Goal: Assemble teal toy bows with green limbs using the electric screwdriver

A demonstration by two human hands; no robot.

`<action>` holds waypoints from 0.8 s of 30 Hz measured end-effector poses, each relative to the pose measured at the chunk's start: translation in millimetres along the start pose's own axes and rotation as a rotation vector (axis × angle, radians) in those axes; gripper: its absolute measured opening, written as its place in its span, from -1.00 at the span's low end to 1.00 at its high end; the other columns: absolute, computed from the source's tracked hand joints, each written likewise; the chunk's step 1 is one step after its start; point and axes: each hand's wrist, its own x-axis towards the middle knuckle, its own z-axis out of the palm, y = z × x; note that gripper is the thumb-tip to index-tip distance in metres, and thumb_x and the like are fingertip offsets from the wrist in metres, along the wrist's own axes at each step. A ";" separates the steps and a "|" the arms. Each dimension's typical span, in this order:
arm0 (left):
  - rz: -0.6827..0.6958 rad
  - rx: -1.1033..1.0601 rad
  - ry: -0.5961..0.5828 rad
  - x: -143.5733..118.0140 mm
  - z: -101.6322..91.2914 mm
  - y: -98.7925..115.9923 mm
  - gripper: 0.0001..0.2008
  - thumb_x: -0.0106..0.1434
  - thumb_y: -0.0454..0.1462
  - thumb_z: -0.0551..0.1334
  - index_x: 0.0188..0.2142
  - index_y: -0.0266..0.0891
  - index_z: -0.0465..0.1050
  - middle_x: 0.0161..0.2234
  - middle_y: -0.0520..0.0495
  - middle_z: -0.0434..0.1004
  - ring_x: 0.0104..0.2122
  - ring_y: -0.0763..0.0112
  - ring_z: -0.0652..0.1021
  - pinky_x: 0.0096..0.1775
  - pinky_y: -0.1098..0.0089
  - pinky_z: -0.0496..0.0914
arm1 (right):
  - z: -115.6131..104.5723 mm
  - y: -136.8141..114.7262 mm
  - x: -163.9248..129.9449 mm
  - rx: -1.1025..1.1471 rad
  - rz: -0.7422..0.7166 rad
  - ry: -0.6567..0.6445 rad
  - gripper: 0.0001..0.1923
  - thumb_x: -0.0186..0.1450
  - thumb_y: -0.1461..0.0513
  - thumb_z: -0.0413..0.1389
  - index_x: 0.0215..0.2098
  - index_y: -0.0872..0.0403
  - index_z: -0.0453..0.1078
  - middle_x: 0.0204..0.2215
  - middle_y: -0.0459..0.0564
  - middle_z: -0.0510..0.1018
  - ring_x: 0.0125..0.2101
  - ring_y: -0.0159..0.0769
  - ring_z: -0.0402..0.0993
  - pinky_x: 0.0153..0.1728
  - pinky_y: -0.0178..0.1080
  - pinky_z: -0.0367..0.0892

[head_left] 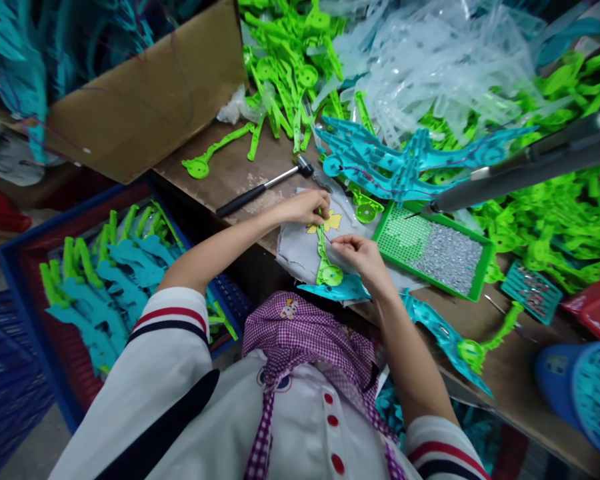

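Observation:
My left hand is closed, its fingertips pinching the upper end of a lime-green plastic arm. The arm's round end points toward me, over a grey cloth with a yellow print. Just right of the green arm, my right hand is closed in a pinch on a thin dark strand that reaches toward the arm. A teal plastic part lies under the round end, at the table's front edge. What sits inside my left fingertips is partly hidden.
A hammer lies beyond my left forearm. A green tray holds small metal pieces. Several green arms and translucent parts are heaped behind. A dark power screwdriver hangs at right. A blue crate stands left, a blue bucket right.

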 end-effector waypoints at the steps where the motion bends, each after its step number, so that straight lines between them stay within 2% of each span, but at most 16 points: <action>1: -0.002 0.004 0.000 0.3 0.1 -0.1 -0.85 0.08 -0.36 0.41 -0.30 -0.25 0.65 -0.17 -0.06 0.55 -0.36 0.48 0.52 -0.26 0.44 0.38 | 0.6 1.0 1.2 -0.005 0.032 -0.012 -0.71 0.09 0.06 0.28 -0.36 0.10 0.52 -0.62 -0.17 0.37 -0.56 -0.46 0.18 -0.48 -0.30 0.11; 3: -0.002 0.018 0.006 0.8 0.1 0.0 -0.85 0.07 -0.36 0.42 -0.31 -0.24 0.65 -0.17 -0.05 0.55 -0.35 0.47 0.51 -0.25 0.43 0.37 | 2.3 3.1 3.6 -0.021 0.089 -0.044 -0.70 0.07 0.05 0.30 -0.39 0.12 0.48 -0.66 -0.21 0.28 -0.60 -0.50 0.09 -0.52 -0.32 0.03; 5: -0.008 0.026 0.009 1.3 -0.2 0.3 -0.85 0.06 -0.36 0.42 -0.31 -0.23 0.65 -0.18 -0.05 0.55 -0.33 0.45 0.52 -0.23 0.42 0.37 | 5.0 5.1 5.7 -0.048 0.115 -0.082 -0.69 0.08 0.05 0.30 -0.41 0.13 0.47 -0.66 -0.21 0.28 -0.60 -0.51 0.07 -0.53 -0.32 0.00; 11: -0.013 0.016 0.013 1.2 -1.2 2.5 -0.86 0.05 -0.36 0.43 -0.33 -0.22 0.66 -0.19 -0.04 0.55 -0.31 0.43 0.54 -0.20 0.40 0.38 | 12.8 5.1 11.5 -0.212 0.079 -0.114 -0.71 0.11 0.06 0.27 -0.47 0.13 0.44 -0.66 -0.17 0.33 -0.61 -0.50 0.11 -0.55 -0.32 -0.01; 15: -0.030 0.025 0.015 1.6 -0.7 4.2 -0.85 0.04 -0.39 0.44 -0.34 -0.22 0.66 -0.18 -0.05 0.54 -0.27 0.40 0.55 -0.15 0.37 0.38 | 11.7 -1.5 17.6 -0.305 0.104 -0.134 -0.75 0.10 0.10 0.27 -0.53 0.11 0.40 -0.67 -0.18 0.33 -0.63 -0.50 0.08 -0.57 -0.30 -0.02; 21: -0.031 0.029 0.012 1.9 1.4 1.2 -0.86 0.08 -0.35 0.42 -0.31 -0.21 0.67 -0.15 -0.06 0.54 -0.31 0.43 0.53 -0.21 0.37 0.38 | 3.1 -14.0 31.9 -0.473 0.139 -0.263 -0.73 0.11 0.11 0.27 -0.60 0.09 0.37 -0.71 -0.21 0.24 -0.62 -0.49 0.06 -0.54 -0.27 -0.03; 24: -0.005 0.031 0.018 2.1 2.2 -1.4 -0.88 0.09 -0.32 0.42 -0.32 -0.21 0.67 -0.17 -0.05 0.54 -0.34 0.44 0.52 -0.23 0.38 0.39 | 2.0 -21.4 39.7 -0.603 0.146 -0.318 -0.73 0.11 0.13 0.29 -0.61 0.08 0.37 -0.70 -0.19 0.27 -0.60 -0.47 0.11 -0.52 -0.26 0.00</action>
